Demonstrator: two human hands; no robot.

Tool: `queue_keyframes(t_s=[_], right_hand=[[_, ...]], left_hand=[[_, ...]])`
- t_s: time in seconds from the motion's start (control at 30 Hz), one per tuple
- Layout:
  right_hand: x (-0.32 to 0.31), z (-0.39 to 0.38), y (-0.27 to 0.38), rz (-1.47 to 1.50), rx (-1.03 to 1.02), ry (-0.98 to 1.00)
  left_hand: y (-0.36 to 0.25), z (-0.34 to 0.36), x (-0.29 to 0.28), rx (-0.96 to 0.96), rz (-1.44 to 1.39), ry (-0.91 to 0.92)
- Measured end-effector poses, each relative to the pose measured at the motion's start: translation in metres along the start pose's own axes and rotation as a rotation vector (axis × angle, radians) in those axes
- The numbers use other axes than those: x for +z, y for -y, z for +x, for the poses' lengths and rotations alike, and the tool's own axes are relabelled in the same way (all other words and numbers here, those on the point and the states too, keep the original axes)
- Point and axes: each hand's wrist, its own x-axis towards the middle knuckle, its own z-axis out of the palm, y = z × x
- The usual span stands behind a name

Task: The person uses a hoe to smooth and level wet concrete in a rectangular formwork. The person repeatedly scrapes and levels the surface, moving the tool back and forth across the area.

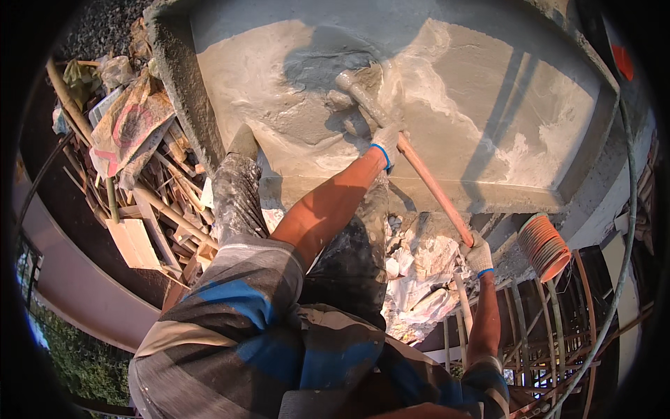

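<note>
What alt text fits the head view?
Seen from above, a person's gloved left hand and gloved right hand grip the long orange wooden handle of a hoe whose cement-coated metal head sits in grey wet mortar in a large shallow mixing tray. An orange ribbed bucket stands to the right, scrap wood left.

We note a concrete slab (488, 105) filling the upper centre of the frame, with wet grey mortar (279, 91) spread directly on its upper-left part and a raised edge along its right.
</note>
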Motion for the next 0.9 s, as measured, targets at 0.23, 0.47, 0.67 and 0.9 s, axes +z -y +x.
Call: queue_keyframes(t_s=[0.23,0.47,0.67,0.9], right_hand=[[-0.074,-0.028,0.000,-0.594,0.109,-0.310],[0.000,0.015,0.212,-0.386,0.070,-0.004],[0.041,-0.005,0.324,0.352,-0.430,0.067],[-0.033,-0.030,0.104,0.153,0.008,-0.267]], left_hand=[[0.041,-0.117,0.023,-0.146,-0.273,0.410],[-0.143,-0.116,-0.054,0.274,-0.200,0.116],[-0.272,-0.148,-0.163,0.391,0.254,-0.233],[-0.348,-0.312,-0.145,0.120,0.857,-0.260]])
